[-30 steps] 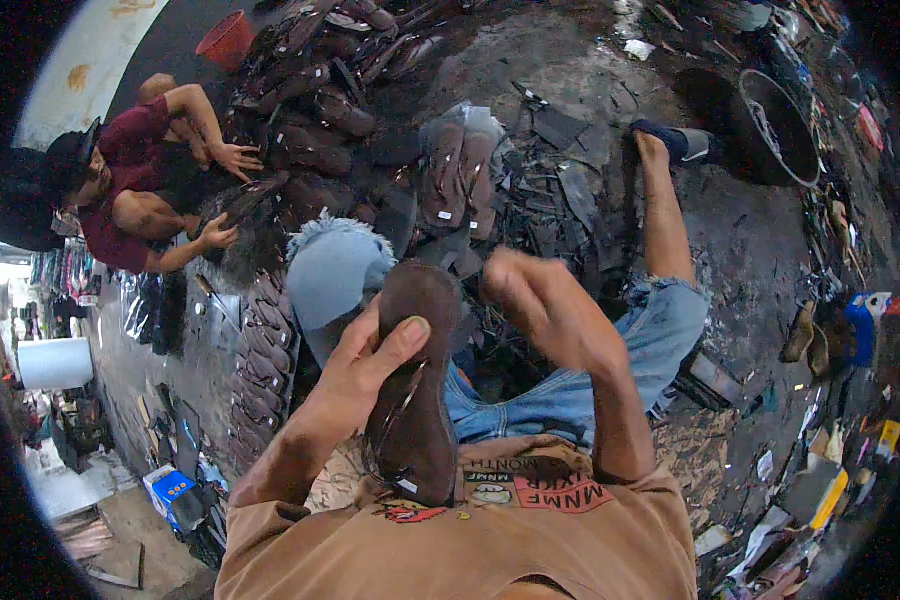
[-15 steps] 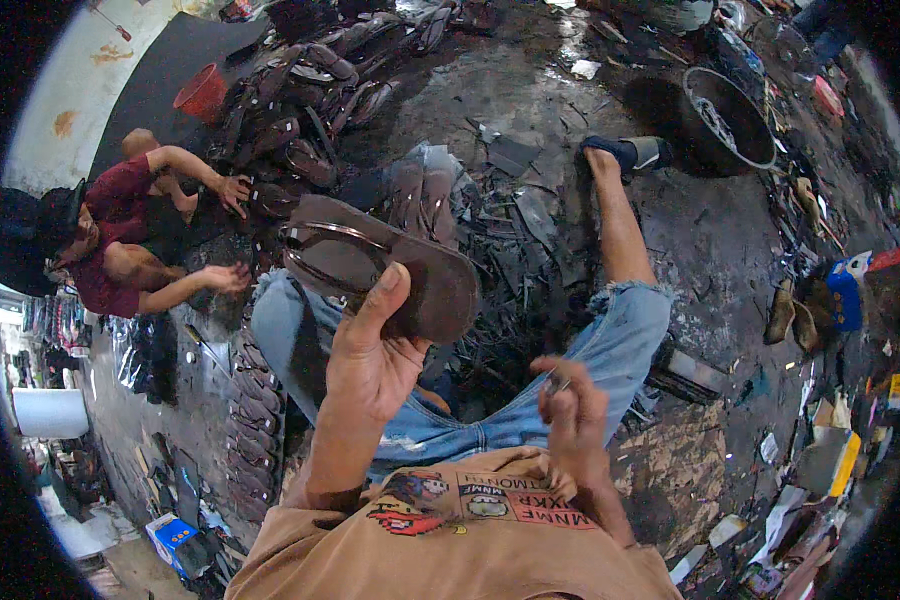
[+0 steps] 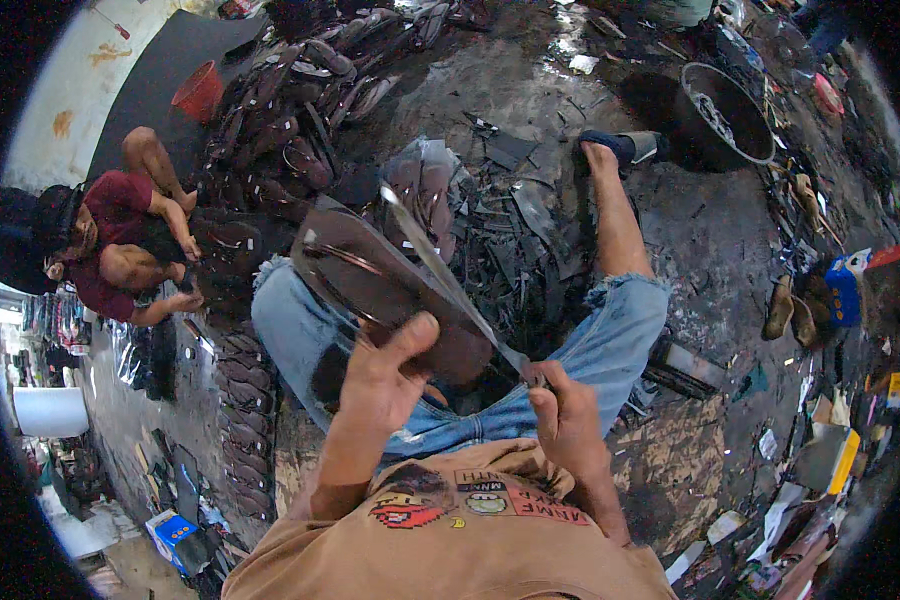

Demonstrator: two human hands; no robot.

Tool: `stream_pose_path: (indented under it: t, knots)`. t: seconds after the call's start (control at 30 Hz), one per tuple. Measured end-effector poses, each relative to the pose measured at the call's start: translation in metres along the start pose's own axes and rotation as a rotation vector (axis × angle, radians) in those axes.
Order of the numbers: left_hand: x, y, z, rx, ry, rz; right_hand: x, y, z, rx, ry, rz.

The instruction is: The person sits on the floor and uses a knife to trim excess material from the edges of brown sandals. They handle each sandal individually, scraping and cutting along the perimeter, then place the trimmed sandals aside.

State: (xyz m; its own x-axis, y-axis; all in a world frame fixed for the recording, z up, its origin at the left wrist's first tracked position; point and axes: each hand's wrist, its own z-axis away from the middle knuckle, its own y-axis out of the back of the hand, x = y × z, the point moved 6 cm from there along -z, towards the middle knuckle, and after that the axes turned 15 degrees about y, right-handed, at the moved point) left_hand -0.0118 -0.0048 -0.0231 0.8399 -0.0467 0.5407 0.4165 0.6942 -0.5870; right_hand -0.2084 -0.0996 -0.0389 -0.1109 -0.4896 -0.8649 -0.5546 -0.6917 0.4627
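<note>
We see through one head-worn fisheye camera, looking steeply down, close above our lap; beyond the dark sandal sole (image 3: 390,285) the littered floor (image 3: 710,240) curves away.

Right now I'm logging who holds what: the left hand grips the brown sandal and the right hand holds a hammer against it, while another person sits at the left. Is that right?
Not quite. The right hand holds a long knife, not a hammer, with its blade laid across the brown sandal. The head view shows it. The left hand does grip the sandal, and another person does sit at the left.
</note>
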Motion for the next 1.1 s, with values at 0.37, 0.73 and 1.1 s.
stream_pose_path:
  t: [0.37,0.73,1.1]
  knots:
    - [-0.030,0.052,0.024,0.223,0.008,0.051,0.021,-0.048,-0.034,0.180,-0.079,-0.473]
    - [0.030,0.021,0.012,0.169,-0.132,-0.233,-0.035,-0.047,-0.095,0.213,0.083,-0.650]
    - [0.041,0.022,0.047,0.220,-0.006,-0.034,-0.018,-0.030,0.080,-0.226,0.044,-0.151]
